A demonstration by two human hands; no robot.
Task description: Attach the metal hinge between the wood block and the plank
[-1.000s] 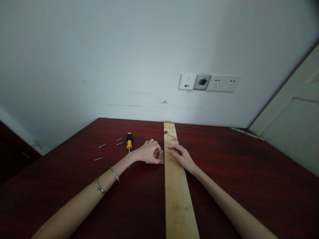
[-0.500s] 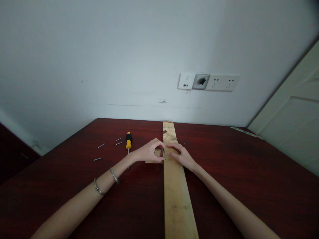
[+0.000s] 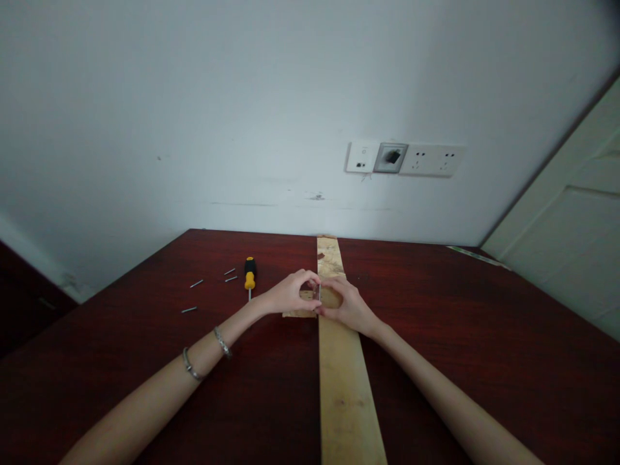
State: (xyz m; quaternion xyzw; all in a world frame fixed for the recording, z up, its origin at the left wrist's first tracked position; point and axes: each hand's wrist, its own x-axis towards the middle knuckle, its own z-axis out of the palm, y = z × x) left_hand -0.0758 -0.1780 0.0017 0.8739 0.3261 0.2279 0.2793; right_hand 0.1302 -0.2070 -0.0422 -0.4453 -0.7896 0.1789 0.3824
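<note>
My left hand (image 3: 293, 292) is curled, its thumb and fingertips pinching the ends of a thin metal screw (image 3: 320, 292). From the other side my right hand (image 3: 351, 307) curves in, its thumb and fingertips meeting the left ones at that same screw. The screw stands near the left edge of a long wooden board (image 3: 343, 387); whether its tip touches the wood cannot be made out. Beneath my left hand, a short wooden piece (image 3: 298, 314) extends left from the board, partly hidden by the hand.
Left of my hands lies a screwdriver (image 3: 250, 274) with a black and yellow handle, its shaft partly behind my forearm. Several loose screws (image 3: 189, 310) are scattered farther left on the dark red table (image 3: 145, 342). A flat strip (image 3: 477, 256) lies at the back right, near wall sockets (image 3: 431, 160).
My right hand has moved slightly left and closed its thumb and fingers in at the screw, meeting my left fingertips. My left hand has barely moved.
</note>
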